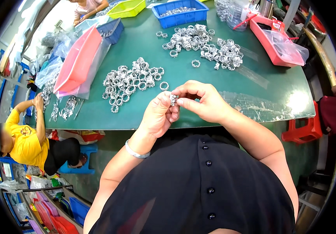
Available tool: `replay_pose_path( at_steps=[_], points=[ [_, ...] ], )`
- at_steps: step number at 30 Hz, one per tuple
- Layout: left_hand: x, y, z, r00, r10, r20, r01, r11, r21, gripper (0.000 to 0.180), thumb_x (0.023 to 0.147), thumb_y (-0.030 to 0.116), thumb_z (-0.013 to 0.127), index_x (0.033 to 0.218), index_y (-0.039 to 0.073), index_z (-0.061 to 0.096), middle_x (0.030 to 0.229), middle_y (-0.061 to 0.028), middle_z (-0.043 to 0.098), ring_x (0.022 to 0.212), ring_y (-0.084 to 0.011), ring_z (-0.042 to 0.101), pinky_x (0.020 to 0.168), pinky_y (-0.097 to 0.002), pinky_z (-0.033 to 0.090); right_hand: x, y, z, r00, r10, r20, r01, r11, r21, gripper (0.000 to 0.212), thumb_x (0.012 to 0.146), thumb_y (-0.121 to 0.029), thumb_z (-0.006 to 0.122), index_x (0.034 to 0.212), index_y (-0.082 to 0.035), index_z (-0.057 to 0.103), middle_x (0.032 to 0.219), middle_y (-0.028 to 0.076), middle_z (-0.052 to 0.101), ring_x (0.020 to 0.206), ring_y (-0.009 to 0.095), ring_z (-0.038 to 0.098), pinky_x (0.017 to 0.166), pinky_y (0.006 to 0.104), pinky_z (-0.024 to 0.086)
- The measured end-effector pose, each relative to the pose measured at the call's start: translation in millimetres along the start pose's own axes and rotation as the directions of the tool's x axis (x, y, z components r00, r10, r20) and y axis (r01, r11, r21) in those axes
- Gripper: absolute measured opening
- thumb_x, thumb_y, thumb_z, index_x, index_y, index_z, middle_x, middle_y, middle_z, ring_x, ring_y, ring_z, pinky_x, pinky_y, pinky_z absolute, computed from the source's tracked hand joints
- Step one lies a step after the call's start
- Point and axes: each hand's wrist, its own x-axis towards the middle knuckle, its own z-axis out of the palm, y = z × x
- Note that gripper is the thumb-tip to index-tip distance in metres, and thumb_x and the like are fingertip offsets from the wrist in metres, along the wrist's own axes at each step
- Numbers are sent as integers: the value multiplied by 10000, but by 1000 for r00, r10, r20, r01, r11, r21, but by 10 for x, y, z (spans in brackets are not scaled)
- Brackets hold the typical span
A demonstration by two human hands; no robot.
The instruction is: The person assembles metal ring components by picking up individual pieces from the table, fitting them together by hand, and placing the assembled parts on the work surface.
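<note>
When looking outward from the near edge of the green table [97, 113], see a silvery ring piece [173, 100] above the tabletop near that edge, pinched between the fingertips of both the left hand [158, 113] and the right hand [210, 100]. Farther onto the table, find 1 loose ring [161, 86], then a ring heap [131, 83] on the table's left half. Along the table's left side, note a tilted pink tray [78, 62] and a seated co-worker [25, 146] in yellow. Past the table's middle, notice another silvery heap [189, 38]; at the table's far edge, a blue basket [183, 17].
</note>
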Motion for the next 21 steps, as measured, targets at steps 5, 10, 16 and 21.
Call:
replay_pose_path(
  at_steps=[5, 10, 16, 21],
  points=[
    [-60, 1, -39, 999, 52, -8, -52, 998, 38, 299, 752, 344, 651, 851, 95, 519, 666, 8, 534, 542, -81, 474, 490, -176, 381, -2, -50, 49, 999, 23, 38, -24, 999, 34, 169, 808, 2, 557, 969, 3, 606, 883, 44, 565, 812, 101, 555, 720, 241, 444],
    [-114, 4, -92, 997, 81, 12, -82, 995, 53, 291, 745, 325, 664, 861, 98, 524, 677, 6, 543, 551, -88, 482, 496, -174, 379, 4, -74, 103, 999, 25, 47, -27, 999, 31, 154, 808, -5, 564, 954, 1, 612, 886, 42, 568, 811, 98, 555, 718, 236, 442],
    [-143, -2, -99, 996, 91, 19, -91, 995, 50, 289, 739, 307, 673, 874, 96, 528, 686, 4, 547, 558, -89, 488, 501, -174, 379, 2, -86, 121, 998, 25, 50, -26, 1000, 11, 142, 804, -14, 577, 939, -4, 619, 879, 37, 567, 798, 92, 548, 705, 228, 435],
    [-144, 8, -87, 995, 102, 19, -103, 993, 55, 289, 736, 273, 684, 889, 81, 532, 703, 1, 550, 570, -88, 494, 508, -177, 386, -1, -84, 110, 999, 15, 38, -14, 1000, -15, 141, 798, -24, 587, 934, -6, 622, 876, 36, 566, 786, 89, 539, 692, 224, 430]
  ],
)
